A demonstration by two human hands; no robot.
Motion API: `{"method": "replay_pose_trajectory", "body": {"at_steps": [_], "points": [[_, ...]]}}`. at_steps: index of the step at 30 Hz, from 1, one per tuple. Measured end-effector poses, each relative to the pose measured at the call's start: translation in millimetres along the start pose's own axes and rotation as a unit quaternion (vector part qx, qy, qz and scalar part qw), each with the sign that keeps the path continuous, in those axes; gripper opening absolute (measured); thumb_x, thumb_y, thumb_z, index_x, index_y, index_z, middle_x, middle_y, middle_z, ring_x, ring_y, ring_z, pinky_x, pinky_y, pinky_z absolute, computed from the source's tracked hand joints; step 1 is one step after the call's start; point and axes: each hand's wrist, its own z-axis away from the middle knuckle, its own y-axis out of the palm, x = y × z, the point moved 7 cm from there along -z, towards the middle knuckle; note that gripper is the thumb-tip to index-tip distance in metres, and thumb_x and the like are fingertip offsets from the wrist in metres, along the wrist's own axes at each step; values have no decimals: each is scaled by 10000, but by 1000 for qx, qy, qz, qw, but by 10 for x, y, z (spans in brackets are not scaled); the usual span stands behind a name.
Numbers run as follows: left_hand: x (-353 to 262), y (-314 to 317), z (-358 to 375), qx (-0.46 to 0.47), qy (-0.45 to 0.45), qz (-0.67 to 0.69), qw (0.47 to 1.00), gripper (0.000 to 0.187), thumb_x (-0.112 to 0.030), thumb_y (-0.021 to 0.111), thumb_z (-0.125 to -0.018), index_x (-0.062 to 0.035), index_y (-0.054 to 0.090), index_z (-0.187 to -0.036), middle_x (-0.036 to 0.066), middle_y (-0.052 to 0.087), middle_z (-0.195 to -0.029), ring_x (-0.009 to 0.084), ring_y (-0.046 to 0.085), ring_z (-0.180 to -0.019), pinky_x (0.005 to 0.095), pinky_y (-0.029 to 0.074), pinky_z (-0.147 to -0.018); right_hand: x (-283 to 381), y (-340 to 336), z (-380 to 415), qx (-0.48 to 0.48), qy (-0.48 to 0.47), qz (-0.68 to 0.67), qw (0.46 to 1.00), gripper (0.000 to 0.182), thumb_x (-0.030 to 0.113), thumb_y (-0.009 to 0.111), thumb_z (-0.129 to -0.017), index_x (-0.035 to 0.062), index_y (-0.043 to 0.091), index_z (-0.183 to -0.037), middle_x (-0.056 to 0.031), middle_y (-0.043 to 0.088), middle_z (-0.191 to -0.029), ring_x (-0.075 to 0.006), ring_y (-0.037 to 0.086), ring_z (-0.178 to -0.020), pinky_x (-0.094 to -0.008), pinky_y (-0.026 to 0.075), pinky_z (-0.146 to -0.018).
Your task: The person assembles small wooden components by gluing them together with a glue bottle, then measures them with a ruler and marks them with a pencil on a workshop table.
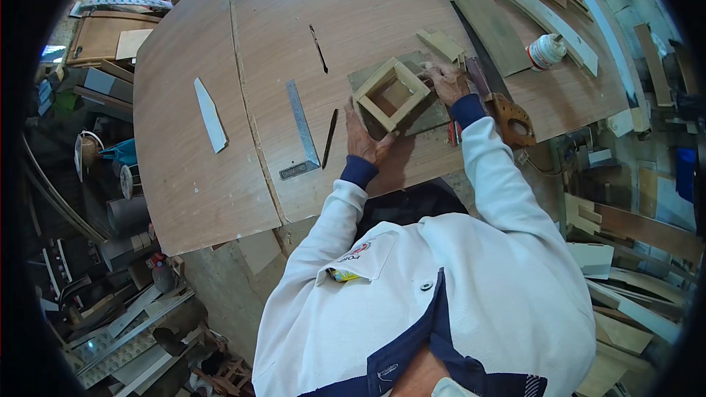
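Square wooden frame (391,93), open in the middle, lies flat on a grey board (430,114) on the bench (220,176), a little right of the bench's middle and close to its near edge. At the frame's 7 o'clock the left hand (364,140) rests on the bench, its fingers (355,106) stretched out flat and touching the frame's left corner; they grip nothing. At the frame's 2 o'clock the right hand (446,82) sits with its fingers curled against the frame's right corner; whether they pinch anything there I cannot tell.

At 1 o'clock, just beyond the right hand, lies a small wooden offcut (440,43). At 3 o'clock a handsaw with a wooden handle (510,119) lies near the bench's right edge, close beside the right sleeve. Further out at 2 o'clock a white glue bottle (545,51) lies on its side among long wooden strips (537,11) that crowd the far right edge.

At 9 o'clock a pencil (329,137) lies just beside the left hand, then a steel try square (301,131), and well apart at the same bearing a white sliver of wood (209,115). At 11 o'clock lies a thin dark tool (318,48). Bare bench spreads wide to the left and far side; the right side is tight.
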Motion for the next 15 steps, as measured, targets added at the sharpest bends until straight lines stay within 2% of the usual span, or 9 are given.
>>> {"method": "replay_pose_trajectory", "body": {"at_steps": [1, 3, 7, 9, 10, 12, 13, 14, 15], "points": [[7, -2, 12, 2, 0, -1, 1000, 1182, -194, 853, -574, 64, 69, -1421, 296, 286, -1409, 393, 290, -1337, 396, 229, -1123, -85, 27, -10, 0, 1, -2, 1000, 430, 386, 421, -942, 34, 660, -1003, -223, 634, -1028, -401, 596, -933, -429, 466, -832], [30, 19, 23, 30, -30, 32, 999, 1196, -137, 836, -587, 44, 15, -1439, 298, 224, -1455, 386, 242, -1370, 386, 204, -1134, -174, 50, -19, -29, -33, 119, 992, 433, 382, 398, -958, 31, 644, -1018, -236, 638, -1007, -398, 603, -930, -449, 467, -836], [39, -30, 9, 78, -68, 169, 980, 1095, -5, 726, -668, -2, -32, -1457, 286, 163, -1491, 363, 193, -1398, 386, 205, -1134, -400, 132, 70, -4, 52, 39, 998, 428, 353, 374, -973, 12, 611, -1077, -240, 643, -992, -399, 610, -913, -450, 485, -818], [245, -25, 33, 65, -145, 377, 913, 1003, 165, 524, -669, -31, -56, -1463, 265, 143, -1501, 346, 193, -1399, 410, 253, -1125, -577, 269, 104, -6, -5, -71, 997, 558, 485, 365, -973, 18, 595, -1172, -119, 685, -978, -190, 645, -813, -293, 517, -700], [306, -49, 33, 39, -182, 414, 891, 913, 150, 445, -714, -35, -37, -1467, 244, 199, -1498, 342, 306, -1354, 409, 323, -1088, -455, 246, 169, -6, -4, -72, 997, 558, 485, 365, -973, 18, 595, -1172, -119, 685, -978, -190, 645, -813, -293, 517, -700], [304, -170, 15, 49, -239, 432, 869, 854, 103, 430, -750, -31, -13, -1467, 238, 241, -1483, 336, 370, -1310, 400, 361, -1059, -373, 404, 384, 79, 135, -246, 957, 581, 500, 353, -976, 14, 531, -1241, -92, 677, -997, -133, 640, -831, -243, 509, -630], [309, -188, 38, 59, -293, 448, 843, 797, 57, 415, -787, -26, 10, -1467, 232, 284, -1469, 331, 434, -1265, 391, 399, -1031, -350, 449, 423, 83, 136, -246, 956, 581, 500, 353, -976, 14, 531, -1241, -92, 677, -997, -133, 640, -831, -243, 509, -630], [389, -198, 91, 19, -329, 463, 823, 628, -111, 413, -891, -44, 154, -1459, 156, 447, -1344, 257, 539, -1124, 432, 494, -875, -332, 464, 449, 62, 129, -254, 957, 556, 474, 335, -987, 8, 541, -1211, -97, 680, -983, -157, 648, -824, -266, 508, -639], [422, -223, 98, 15, -331, 462, 823, 628, -111, 413, -891, -44, 154, -1459, 156, 447, -1344, 257, 539, -1124, 432, 494, -875, -306, 466, 471, 40, 123, -262, 956, 535, 448, 318, -998, 1, 550, -1181, -102, 683, -969, -180, 657, -818, -289, 507, -648]]}}
